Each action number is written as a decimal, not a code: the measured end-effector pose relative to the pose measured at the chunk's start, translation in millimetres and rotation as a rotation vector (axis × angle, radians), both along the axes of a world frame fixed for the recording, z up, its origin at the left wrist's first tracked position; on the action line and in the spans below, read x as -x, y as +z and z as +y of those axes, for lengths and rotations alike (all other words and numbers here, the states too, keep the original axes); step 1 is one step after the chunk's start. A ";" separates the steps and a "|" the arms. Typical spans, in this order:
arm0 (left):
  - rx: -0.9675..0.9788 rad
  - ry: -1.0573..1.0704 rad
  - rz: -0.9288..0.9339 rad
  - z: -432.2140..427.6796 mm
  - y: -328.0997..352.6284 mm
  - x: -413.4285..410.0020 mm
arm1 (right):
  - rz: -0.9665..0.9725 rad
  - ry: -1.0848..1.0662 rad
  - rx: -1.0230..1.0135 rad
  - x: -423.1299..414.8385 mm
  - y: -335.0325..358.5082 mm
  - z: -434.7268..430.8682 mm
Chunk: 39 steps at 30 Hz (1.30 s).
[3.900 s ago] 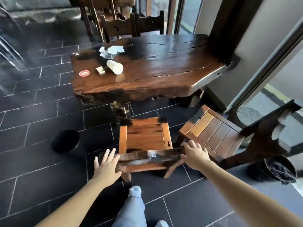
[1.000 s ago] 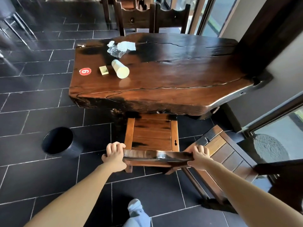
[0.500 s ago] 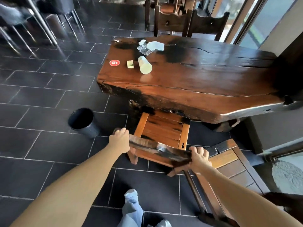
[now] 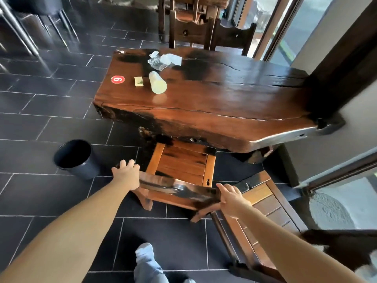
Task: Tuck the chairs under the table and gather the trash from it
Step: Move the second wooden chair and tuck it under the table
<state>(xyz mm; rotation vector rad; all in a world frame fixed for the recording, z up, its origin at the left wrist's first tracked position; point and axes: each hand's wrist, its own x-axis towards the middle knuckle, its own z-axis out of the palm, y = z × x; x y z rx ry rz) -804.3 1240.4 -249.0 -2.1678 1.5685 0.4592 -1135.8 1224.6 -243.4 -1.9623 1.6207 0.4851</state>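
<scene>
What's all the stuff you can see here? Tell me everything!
Brown slab wooden table: one, centre.
Light wooden chair: one, seat partly under the table's near edge.
Second light wooden chair: one, right, not tucked in.
Dark wooden chairs: two, beyond the table.
Black round bin: one, floor, left.
Pale cup: one, lying sideways on the table.
Small yellow block: one, left of the cup.
Red round sticker: one, tabletop, left of the block.
Crumpled clear and white wrappers: one pile, behind the cup.
Hands: two, bare; left hand and right hand on the ends of the near chair's back.
</scene>
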 end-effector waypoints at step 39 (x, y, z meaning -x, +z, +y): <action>0.292 0.106 0.055 5.8 -31.9 14.7 | -0.095 0.036 0.194 23.9 -44.8 -23.7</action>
